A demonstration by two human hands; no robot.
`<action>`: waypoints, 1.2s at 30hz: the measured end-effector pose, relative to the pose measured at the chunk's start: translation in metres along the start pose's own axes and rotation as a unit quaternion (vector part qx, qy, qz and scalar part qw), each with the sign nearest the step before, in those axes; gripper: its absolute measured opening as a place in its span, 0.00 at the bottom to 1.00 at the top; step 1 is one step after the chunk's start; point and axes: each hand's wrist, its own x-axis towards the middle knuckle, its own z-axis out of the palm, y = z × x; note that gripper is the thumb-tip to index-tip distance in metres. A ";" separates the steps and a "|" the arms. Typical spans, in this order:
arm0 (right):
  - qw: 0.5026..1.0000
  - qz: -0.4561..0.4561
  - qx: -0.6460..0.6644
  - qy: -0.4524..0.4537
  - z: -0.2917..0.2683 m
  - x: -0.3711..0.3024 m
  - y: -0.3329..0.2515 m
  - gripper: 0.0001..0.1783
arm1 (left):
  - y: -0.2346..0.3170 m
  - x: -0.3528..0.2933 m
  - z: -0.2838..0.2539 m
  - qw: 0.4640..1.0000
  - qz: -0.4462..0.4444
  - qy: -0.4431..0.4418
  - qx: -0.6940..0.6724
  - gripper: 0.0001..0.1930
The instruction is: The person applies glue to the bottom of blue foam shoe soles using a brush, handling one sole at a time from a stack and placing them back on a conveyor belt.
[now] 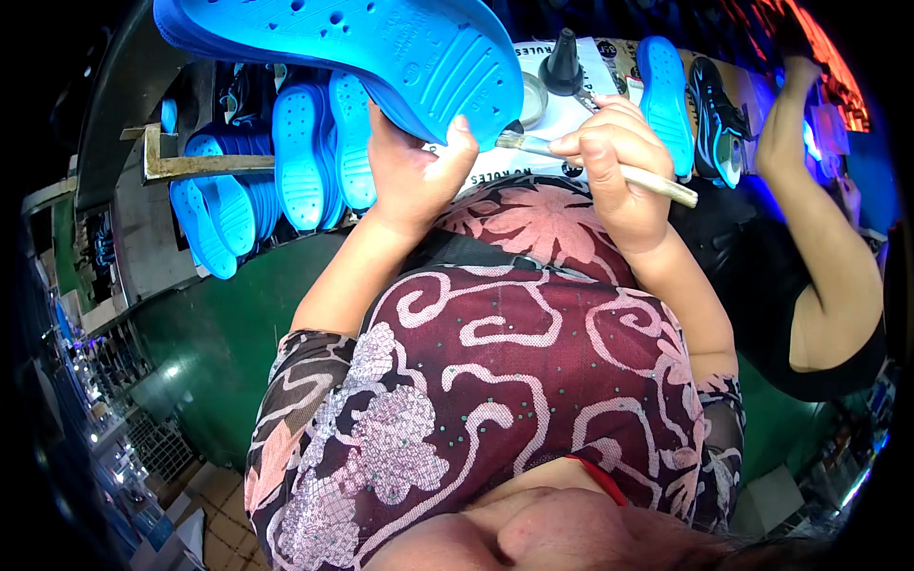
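My left hand [419, 171] is closed around the heel end of a blue insole [419, 57], tilted up at the top of the view. Its face has small holes and moulded ridges; layered edges at its left suggest several held together. In my right hand [619, 162] is a brush [657, 183] with a pale handle, pinched between thumb and fingers. The bristles are at the insole's lower rim, touching or very close. Behind the brush, a round dish [533, 100] stands partly hidden, beside a black cone-shaped bottle [564, 65].
Stacks of blue insoles [228, 181] line the bench at left, past a wooden bar [205, 167]. Another blue insole [665, 105] and a black shoe [716, 119] lie at right, on printed paper. A co-worker's bare arm [828, 209] is at far right.
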 end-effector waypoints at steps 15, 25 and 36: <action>0.999 -0.012 0.037 0.037 -0.004 0.001 0.001 0.16 | -0.004 0.002 0.002 0.999 0.032 0.005 0.007 0.30; 0.997 0.027 -0.018 0.063 -0.013 -0.006 0.004 0.14 | 0.000 0.005 -0.002 1.000 0.005 -0.007 0.002 0.31; 0.998 -0.027 -0.061 0.024 -0.013 -0.002 0.004 0.13 | 0.002 0.003 -0.001 1.000 0.013 -0.014 0.024 0.30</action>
